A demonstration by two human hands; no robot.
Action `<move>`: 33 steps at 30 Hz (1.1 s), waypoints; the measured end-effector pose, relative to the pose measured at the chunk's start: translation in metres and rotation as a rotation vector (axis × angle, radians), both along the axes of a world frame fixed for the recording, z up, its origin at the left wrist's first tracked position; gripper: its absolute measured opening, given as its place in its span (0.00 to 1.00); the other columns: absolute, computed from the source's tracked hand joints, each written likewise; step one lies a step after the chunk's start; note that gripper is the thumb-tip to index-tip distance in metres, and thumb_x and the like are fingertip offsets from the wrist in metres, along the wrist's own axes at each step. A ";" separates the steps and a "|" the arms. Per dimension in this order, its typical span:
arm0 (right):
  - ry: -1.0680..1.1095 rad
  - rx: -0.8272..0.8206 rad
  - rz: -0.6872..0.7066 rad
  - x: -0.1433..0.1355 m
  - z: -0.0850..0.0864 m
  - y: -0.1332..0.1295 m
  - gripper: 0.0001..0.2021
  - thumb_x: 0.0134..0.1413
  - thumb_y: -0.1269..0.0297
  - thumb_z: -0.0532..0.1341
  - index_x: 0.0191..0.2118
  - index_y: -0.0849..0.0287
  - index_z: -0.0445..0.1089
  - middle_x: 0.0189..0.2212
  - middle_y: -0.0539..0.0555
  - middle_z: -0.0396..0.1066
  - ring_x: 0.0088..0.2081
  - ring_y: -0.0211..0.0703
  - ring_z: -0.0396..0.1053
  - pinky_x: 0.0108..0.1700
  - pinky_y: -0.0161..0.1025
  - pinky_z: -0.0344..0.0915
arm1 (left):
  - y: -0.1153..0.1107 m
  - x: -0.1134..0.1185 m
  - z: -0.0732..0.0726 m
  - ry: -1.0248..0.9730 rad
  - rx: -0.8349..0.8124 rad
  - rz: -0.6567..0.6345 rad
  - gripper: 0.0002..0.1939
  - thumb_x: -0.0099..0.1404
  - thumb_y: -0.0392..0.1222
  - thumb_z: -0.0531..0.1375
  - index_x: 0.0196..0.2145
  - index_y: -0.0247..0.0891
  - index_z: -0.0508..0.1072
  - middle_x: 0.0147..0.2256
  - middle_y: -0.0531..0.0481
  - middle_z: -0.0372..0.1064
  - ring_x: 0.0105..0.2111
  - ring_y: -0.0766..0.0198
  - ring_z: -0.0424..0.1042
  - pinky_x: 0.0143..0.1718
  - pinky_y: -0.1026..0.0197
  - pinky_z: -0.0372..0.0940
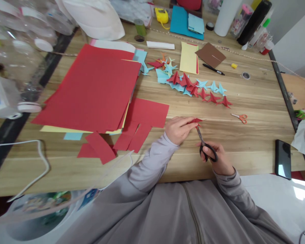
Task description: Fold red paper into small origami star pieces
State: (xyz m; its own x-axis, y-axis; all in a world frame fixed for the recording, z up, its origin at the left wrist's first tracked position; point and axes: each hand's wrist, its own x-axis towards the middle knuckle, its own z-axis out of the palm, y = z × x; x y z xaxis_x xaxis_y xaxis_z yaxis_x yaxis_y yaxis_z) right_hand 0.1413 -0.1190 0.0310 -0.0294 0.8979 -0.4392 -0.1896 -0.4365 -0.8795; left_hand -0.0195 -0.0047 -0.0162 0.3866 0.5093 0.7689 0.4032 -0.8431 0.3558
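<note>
Head view, right of centre: the left hand (178, 130) pinches red paper (197, 120), the right hand (221, 159) grips black scissors (202, 142); short snips seem safest.

looks like craft corner, perhaps at home: wooden table (261, 98) bearing stacked paper sheets (91, 89), folded paper birds (186, 81), black-handled scissors (202, 143), yellow tape measure (161, 15).

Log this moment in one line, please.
left hand: holds folded red paper; right hand: holds black-handled scissors, blades at the paper; beyond: folded paper shapes
</note>
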 end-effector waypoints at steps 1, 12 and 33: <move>-0.005 0.001 0.000 0.000 0.000 0.000 0.18 0.42 0.50 0.68 0.33 0.61 0.75 0.15 0.47 0.65 0.17 0.33 0.59 0.21 0.33 0.58 | 0.000 0.000 0.000 0.011 -0.007 0.003 0.13 0.67 0.36 0.53 0.38 0.42 0.79 0.40 0.46 0.78 0.38 0.64 0.76 0.37 0.62 0.69; -0.018 0.028 0.015 0.001 -0.003 -0.002 0.17 0.44 0.50 0.67 0.34 0.60 0.76 0.15 0.47 0.65 0.18 0.34 0.59 0.22 0.34 0.58 | 0.000 -0.001 0.000 -0.019 0.016 -0.010 0.13 0.66 0.35 0.54 0.38 0.40 0.79 0.40 0.44 0.77 0.37 0.63 0.76 0.37 0.62 0.68; -0.005 0.054 0.011 0.002 -0.005 -0.002 0.17 0.44 0.51 0.67 0.34 0.61 0.76 0.15 0.47 0.65 0.17 0.33 0.59 0.21 0.33 0.58 | 0.001 0.000 -0.002 -0.003 -0.015 0.010 0.14 0.66 0.36 0.53 0.38 0.42 0.79 0.40 0.45 0.78 0.37 0.64 0.76 0.37 0.62 0.69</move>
